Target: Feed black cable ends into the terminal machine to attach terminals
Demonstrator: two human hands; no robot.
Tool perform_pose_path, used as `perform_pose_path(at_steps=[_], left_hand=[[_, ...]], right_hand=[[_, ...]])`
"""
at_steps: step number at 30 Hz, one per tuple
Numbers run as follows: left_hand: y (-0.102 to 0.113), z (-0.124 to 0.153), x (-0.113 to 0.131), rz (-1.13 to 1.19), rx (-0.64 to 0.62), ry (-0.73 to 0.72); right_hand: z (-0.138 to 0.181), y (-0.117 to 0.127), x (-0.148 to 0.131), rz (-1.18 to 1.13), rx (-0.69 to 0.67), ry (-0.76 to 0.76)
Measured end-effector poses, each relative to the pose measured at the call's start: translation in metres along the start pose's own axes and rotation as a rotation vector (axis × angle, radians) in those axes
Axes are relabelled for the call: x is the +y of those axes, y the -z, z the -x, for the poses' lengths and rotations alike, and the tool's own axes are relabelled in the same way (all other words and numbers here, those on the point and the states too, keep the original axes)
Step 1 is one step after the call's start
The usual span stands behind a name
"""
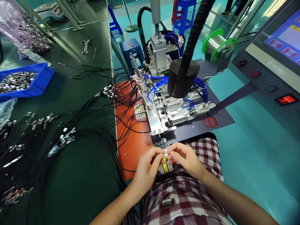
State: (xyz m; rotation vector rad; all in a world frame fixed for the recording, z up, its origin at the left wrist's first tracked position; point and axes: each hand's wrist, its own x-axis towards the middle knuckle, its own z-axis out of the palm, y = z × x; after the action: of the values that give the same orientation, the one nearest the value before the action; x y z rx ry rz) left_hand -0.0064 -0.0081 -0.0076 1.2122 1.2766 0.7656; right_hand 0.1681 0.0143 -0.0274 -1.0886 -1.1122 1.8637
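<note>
Head view: left hand (145, 168) and right hand (188, 159) close together at lower centre.
Both pinch a tiny piece (166, 150), too small to identify, below the metal machine (156, 123) mid-frame; black cables (47, 165) lie on the dark surface (82, 175) at left.

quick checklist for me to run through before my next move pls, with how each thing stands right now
1. Grip: cannot tell. Left hand and right hand have their fingertips close together, but whatever is between them is too small to make out.
2. Finger clearance: cannot tell. The fingertips are right at the front of the bench machine; contact is unclear.
3. Red rocker switch lit: ok.
4. Red-handled scissors away from the hands: ok.
5. Black cables tidy: not ok; they loop loosely across the orange board.
</note>
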Motion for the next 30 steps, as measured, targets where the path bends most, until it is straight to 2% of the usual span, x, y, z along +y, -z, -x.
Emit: perform_pose_path(at_steps=[6, 14, 17, 22, 27, 30], left_hand=[[0.0, -0.001, 0.0, -0.06, 0.044, -0.026], [-0.001, -0.001, -0.001, 0.097, 0.006, 0.02], [-0.001, -0.001, -0.002, 0.146, 0.001, 0.027], [-0.003, 0.0, -0.003, 0.176, 0.028, 0.009], [-0.003, 0.0, 0.003, 0.222, 0.047, 0.001], [-0.003, -0.002, 0.008, 0.249, 0.08, 0.049]], right_hand=[[-0.004, -0.001, -0.002, -0.143, 0.005, -0.09], [-0.005, -0.007, 0.0, -0.109, 0.056, -0.053], [-0.002, -0.014, -0.001, -0.032, 0.057, -0.007], [0.002, -0.027, -0.001, 0.22, 0.132, 0.095], [0.004, -0.025, 0.003, 0.43, 0.166, 0.246], [0.005, -0.023, 0.004, 0.494, 0.158, 0.303]])
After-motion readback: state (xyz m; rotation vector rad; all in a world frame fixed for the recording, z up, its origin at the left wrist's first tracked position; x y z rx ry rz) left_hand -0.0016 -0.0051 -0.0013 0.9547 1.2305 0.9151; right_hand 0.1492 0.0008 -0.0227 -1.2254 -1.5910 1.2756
